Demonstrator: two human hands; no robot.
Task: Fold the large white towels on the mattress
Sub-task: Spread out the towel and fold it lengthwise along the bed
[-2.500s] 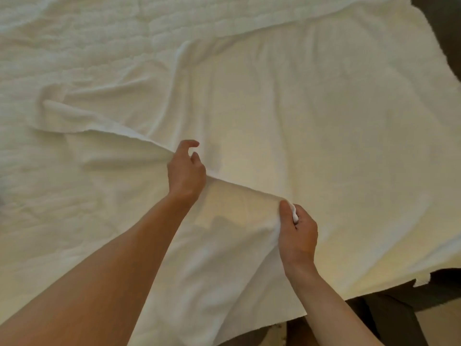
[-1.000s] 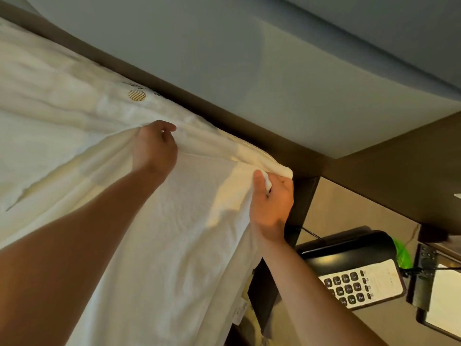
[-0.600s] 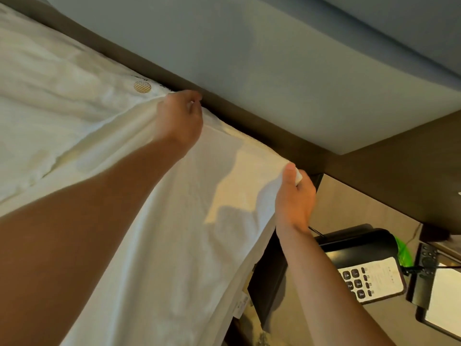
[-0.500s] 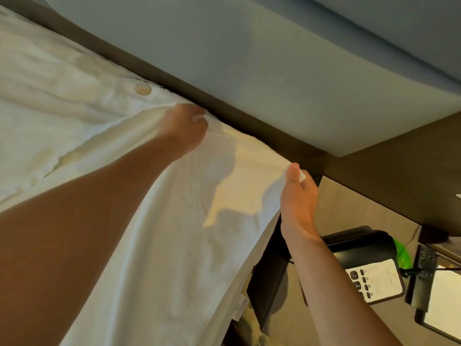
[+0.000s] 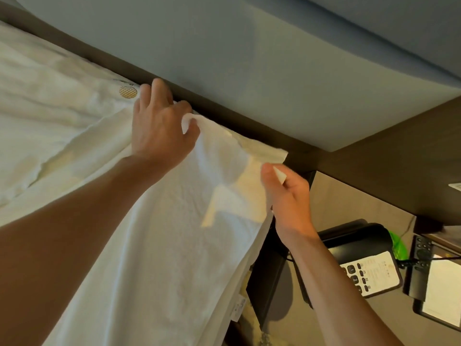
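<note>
Here the left hand (image 5: 159, 128) pinches a fold of the white towel (image 5: 174, 245) at the head edge of the mattress (image 5: 37, 78), beside the headboard (image 5: 249, 58), while the right hand (image 5: 287, 196) pinches the towel's corner at the mattress's side edge.

Warm, fairly dim indoor light. A brighter yellowish patch lies on the towel (image 5: 232, 196) beside the right hand (image 5: 287, 196), ringed by soft shadows. The left hand (image 5: 159, 128) and its forearm sit in shade. Wide-angle distortion bows the dark trim (image 5: 249, 131); the right fingertips (image 5: 268, 171) are slightly blurred.
</note>
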